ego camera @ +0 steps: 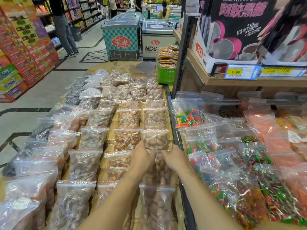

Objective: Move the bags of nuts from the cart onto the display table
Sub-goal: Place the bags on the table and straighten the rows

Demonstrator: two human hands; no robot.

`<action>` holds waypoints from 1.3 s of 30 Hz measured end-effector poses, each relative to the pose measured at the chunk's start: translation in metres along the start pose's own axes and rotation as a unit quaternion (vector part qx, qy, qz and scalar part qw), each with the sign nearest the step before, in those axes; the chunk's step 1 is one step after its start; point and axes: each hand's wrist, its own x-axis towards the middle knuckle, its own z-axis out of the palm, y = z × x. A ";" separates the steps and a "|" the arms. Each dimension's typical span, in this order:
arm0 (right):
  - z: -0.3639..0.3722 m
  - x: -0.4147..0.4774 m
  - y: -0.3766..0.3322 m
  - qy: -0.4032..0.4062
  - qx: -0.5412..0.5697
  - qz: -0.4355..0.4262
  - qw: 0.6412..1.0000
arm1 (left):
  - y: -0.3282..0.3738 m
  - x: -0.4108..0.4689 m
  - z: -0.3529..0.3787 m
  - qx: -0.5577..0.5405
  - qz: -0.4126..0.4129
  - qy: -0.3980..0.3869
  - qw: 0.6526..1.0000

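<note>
Now, hands: left hand (142,157) and right hand (174,159) meet at the far edge of one bag of nuts (157,170); whether they pinch or merely press it, I cannot tell.
Bag: near right column of the display table (131,65), overlapping its neighbours.
Placing well: probably square its zip edge with the row, then flatten it.
Writing: box (240,22) "BROWN SUGAR"; price tag (235,72) "12.00".

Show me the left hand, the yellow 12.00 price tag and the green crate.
left hand (142,157), head view, back of hand.
price tag (235,72), head view, its yellow number patch.
green crate (166,75), head view, front wall.
</note>
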 end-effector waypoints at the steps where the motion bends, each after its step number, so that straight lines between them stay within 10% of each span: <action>1: -0.001 0.006 -0.002 0.003 -0.008 0.003 1.000 | 0.001 0.008 0.000 0.004 0.002 0.002 1.000; 24: 0.002 0.063 -0.021 -0.005 0.007 -0.011 1.000 | -0.003 0.069 0.003 0.046 -0.012 -0.052 0.998; 39: -0.025 0.130 -0.071 0.029 -0.103 -0.069 0.992 | 0.040 0.157 -0.021 0.272 0.078 -0.011 0.959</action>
